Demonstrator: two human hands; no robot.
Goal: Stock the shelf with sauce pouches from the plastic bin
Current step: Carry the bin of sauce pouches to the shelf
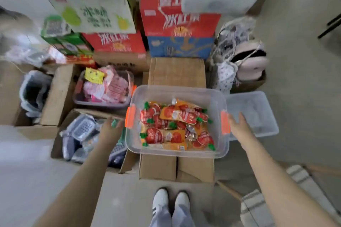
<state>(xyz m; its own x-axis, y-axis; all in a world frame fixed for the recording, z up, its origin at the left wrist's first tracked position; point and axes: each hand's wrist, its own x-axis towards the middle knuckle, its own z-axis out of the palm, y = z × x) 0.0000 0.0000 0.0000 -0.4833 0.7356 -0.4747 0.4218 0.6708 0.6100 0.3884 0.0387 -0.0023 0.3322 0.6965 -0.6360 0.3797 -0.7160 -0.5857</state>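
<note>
A clear plastic bin (177, 90) with orange side latches rests on a brown cardboard box, straight ahead of me. Several red and orange sauce pouches (175, 125) with green caps fill its bottom. My left hand (111, 129) hovers just left of the bin's left latch, fingers apart, holding nothing. My right hand (239, 125) is at the right latch, fingers spread, beside the bin's wall; whether it touches I cannot tell. No shelf is in view.
A clear lid (252, 112) lies on the floor right of the bin. A purple tub of pink packets (105, 88) sits behind left, an open box of grey packs (83, 134) at left. Stacked drink cartons (177, 16) stand behind. My shoes (171, 206) are below.
</note>
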